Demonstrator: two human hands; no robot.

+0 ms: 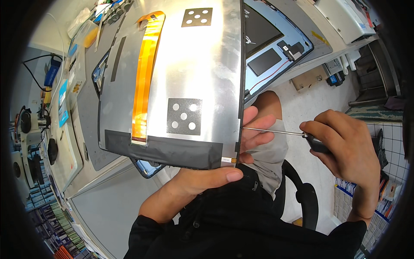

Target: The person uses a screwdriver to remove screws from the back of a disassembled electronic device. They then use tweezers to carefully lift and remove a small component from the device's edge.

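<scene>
Gripped at its lower right corner by the left hand (207,179), a flat display panel (194,69) is held up over the workbench with its bare metal back toward the camera. The left thumb presses along the bottom edge, while the other fingers curl out past the right edge, partly hidden behind the panel. Closed around the dark handle of a screwdriver-like tool (318,145), the right hand (345,138) points its thin metal shaft leftward, across the left fingers, to the panel's right edge. Whether the tip touches that edge or passes behind it cannot be told.

An orange ribbon cable (146,82) runs down the panel's back, left of two dark square patches with pale dots, the upper (197,17) and the lower (184,116). Black tape (172,149) covers most of the lower border, ending beside a small white label (227,159).

Beneath the panel, an opened light blue tablet housing (297,32) shows on the right, with dark components and a red wire inside. A grey mat (92,129) lies under it. At the bench's far right stands a white boxy device (343,19).
</scene>
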